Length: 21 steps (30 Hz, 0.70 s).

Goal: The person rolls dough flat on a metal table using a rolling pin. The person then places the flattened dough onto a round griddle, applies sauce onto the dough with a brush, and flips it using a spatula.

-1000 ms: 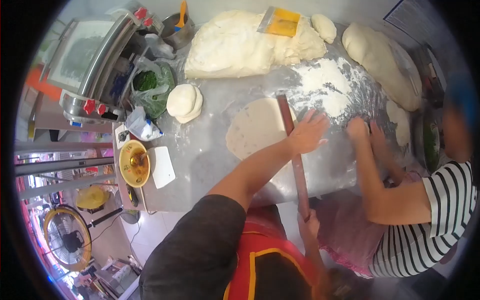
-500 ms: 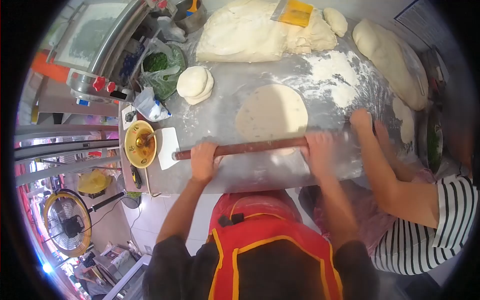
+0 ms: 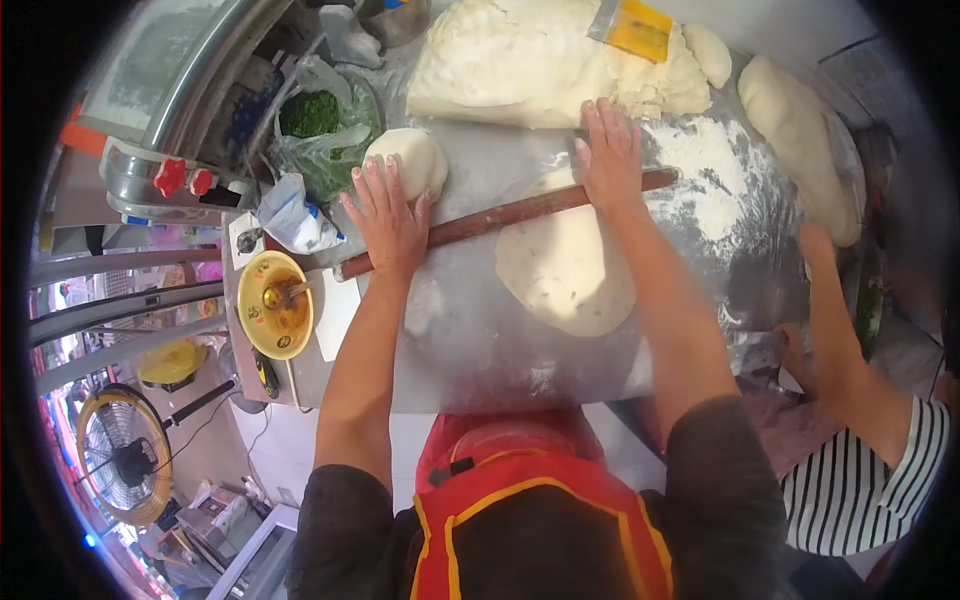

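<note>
Clock face centred on the flat dough.
Flat dough: thin, rounded sheet on a metal table, crossed above its middle by the rolling pin.
Rolling pin: dark red, slanted, one end toward nine o'clock, the other between two and three.
Left hand: open, palm down on the pin, fingers straight and spread, not curled round it; fingertips at the edge of the stacked dough, contact unclear.
Right hand: open, flat over the pin, fingers extended toward twelve, tips at the lower edge of the big dough.
Stacked dough: pale, rounded, at ten o'clock.
Big dough: at twelve, with yellow scraper on top.
Flour: scattered at two o'clock.
Long dough: farther out, also at two.
Bag of chopped greens: at ten, beyond the stacked dough.
Yellow bowl: at nine, spoon inside, white card just beside.
Co-worker: at four, striped top.
</note>
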### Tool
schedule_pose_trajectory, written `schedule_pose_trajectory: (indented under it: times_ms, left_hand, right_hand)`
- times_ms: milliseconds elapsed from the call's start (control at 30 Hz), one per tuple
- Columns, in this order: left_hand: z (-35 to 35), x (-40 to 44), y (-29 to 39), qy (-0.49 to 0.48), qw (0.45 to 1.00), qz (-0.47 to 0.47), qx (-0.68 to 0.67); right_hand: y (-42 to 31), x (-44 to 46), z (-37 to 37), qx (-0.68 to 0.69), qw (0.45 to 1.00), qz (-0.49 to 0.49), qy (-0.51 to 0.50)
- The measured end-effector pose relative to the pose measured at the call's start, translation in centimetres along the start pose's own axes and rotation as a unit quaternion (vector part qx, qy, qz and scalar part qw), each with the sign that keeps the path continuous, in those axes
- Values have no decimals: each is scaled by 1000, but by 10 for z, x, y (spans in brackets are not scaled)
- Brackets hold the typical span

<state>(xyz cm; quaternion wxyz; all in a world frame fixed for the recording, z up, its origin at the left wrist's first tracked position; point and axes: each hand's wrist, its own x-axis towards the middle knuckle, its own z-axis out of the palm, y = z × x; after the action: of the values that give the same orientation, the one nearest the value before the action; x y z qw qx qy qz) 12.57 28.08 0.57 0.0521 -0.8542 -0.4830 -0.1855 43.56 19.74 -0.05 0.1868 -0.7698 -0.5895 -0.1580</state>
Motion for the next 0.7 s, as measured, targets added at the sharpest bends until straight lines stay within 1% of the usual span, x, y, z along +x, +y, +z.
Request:
schedule_pose_trajectory:
  times_ms: [67,133,167,200,267,300,333,367,400,467,500,567,600,667,700]
  left_hand:
    - [-4,-25,3,-35,999,0,-24]
    - [-28,-75,12,-113,991,58,-34]
    - [-44,-103,16,-135,986,57,-84]
    - [-60,-129,18,-159,977,57,-133]
    - [-81,-158,21,-133,976,75,-153]
    - [-86,-167,21,-164,969,85,-163]
    - [-88,-175,20,-192,962,96,-171]
    - [-88,-180,19,-215,954,107,-178]
    - [-89,-184,21,-205,954,113,-186]
    - [-94,-194,22,-188,953,125,-203]
    - [-102,-202,23,-187,956,94,-204]
    - [-122,-222,18,-185,960,35,-205]
    - [-129,-238,13,-180,963,-9,-199]
    - [-133,-268,3,-164,963,-96,-191]
    - [-134,-278,1,-155,963,-136,-172]
  right_hand:
    - [1,-40,-11,-5,998,-15,-63]
    - [0,-94,-44,11,994,-32,-104]
    - [-3,-126,-68,30,992,-36,-117]
    - [-7,-157,-90,66,990,-23,-119]
    - [-4,-196,-117,131,984,3,-118]
    - [-2,-209,-125,162,979,18,-120]
    - [-4,-218,-125,182,978,55,-90]
    - [-6,-223,-123,173,978,67,-94]
    - [-8,-224,-125,164,979,79,-97]
    - [-8,-227,-138,184,976,92,-68]
    - [-7,-229,-144,195,974,98,-56]
    - [0,-234,-146,183,965,184,-18]
    - [3,-236,-147,177,957,228,1]
    - [10,-223,-143,215,931,291,-38]
    - [9,-215,-140,275,900,332,-69]
